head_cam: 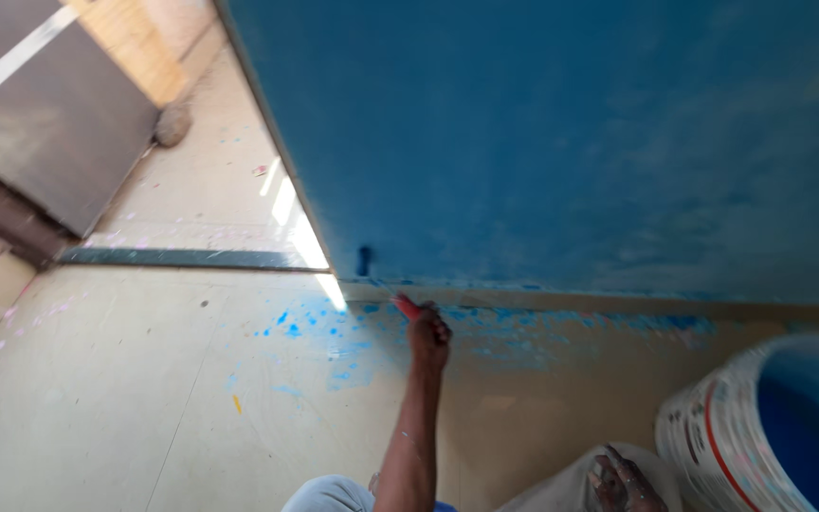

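Note:
My left hand (428, 334) is stretched forward and gripped around a red-handled brush (406, 305). The brush tip meets the bottom edge of the blue painted wall (571, 142), just above the skirting strip. My right hand (624, 482), stained with paint, rests low at the bottom right on my light-clothed knee, fingers loosely spread and holding nothing. A white bucket (713, 431) with blue paint inside stands right beside that hand.
Blue paint splatter (315, 327) marks the beige tiled floor below the wall. A dark threshold strip (182, 257) crosses the floor at the left. Beyond it stand a grey metal panel (49, 123), a wooden board (135, 43) and a round stone (172, 123).

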`<state>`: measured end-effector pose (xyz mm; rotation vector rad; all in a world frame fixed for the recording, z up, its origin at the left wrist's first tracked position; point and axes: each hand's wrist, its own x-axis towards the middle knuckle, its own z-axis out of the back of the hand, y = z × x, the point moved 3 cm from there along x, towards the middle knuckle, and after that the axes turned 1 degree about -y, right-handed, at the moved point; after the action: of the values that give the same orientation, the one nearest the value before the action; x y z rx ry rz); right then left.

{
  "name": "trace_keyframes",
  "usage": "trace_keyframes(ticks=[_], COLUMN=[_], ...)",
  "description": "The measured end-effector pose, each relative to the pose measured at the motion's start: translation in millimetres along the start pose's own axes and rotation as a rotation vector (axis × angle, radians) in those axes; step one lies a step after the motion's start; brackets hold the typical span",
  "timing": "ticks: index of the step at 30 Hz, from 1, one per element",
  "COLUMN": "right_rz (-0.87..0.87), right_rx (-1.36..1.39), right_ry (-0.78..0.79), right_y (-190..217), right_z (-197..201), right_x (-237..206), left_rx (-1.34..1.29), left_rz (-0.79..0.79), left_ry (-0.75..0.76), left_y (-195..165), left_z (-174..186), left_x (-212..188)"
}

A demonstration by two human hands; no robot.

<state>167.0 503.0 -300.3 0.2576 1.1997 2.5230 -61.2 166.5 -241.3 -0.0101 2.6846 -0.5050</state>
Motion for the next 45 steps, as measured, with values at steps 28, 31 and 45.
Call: trace_keyframes(ticks=[28, 31, 45], right_rz=[0.514, 0.477, 0.513], right_rx=[0.067, 0.048, 0.120], right_ry=[-0.179, -0.104, -0.098], right_y=[28, 35, 12], right_z=[46, 54, 48], right_x=[-91, -89, -91], left_rx=[1.738, 1.848, 2.688], left_rz=[-0.843, -0.910, -0.680], left_ry=[0.844, 1.178, 1.571], left_y=[108, 164, 463], left_z=[-141, -207, -200], left_x=[-250, -274, -200])
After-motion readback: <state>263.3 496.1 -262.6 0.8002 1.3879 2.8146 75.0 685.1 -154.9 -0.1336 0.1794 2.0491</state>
